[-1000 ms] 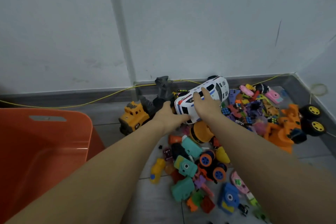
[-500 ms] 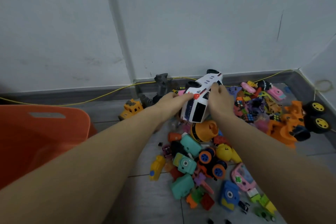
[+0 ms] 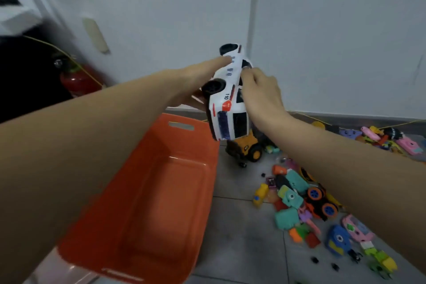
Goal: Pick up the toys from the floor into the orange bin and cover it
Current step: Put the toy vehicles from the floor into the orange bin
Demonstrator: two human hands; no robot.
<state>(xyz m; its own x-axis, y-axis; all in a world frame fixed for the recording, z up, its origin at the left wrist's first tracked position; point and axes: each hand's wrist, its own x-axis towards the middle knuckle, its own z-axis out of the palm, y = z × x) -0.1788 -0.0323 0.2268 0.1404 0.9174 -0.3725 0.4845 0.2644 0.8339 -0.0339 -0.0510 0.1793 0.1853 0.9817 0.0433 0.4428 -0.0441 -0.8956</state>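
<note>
White toy police car (image 3: 227, 101) with black wheels, an orange lamp at one corner, "110" on its flank and dark windows; held nose-down, tilted, up in the air above the far right corner of the orange bin (image 3: 147, 196). Bin open, nothing visible inside, a slot handle in its far wall.

Half a second ago, same car just above the toy pile by the wall, gripped from both sides; now lifted and carried leftward, over the bin's edge, with the view swung left so that the bin fills the lower left and a red fire extinguisher (image 3: 77, 80) shows in the dark corner.

Left hand (image 3: 196, 83) against the car's wheel side, fingers stretched along the body, thumb under it near the front wheel. Right hand (image 3: 260, 92) on the opposite side, fingers curled over the roof edge. Car clamped between the two grips, both holding it.

On the grey floor (image 3: 239, 237) to the right of the bin: yellow construction truck (image 3: 246, 148) directly below the car, then a scatter of small toys, among them teal toy cameras (image 3: 291, 200), an orange-wheeled black car (image 3: 320, 203) and a blue monster-faced toy (image 3: 337, 241).
</note>
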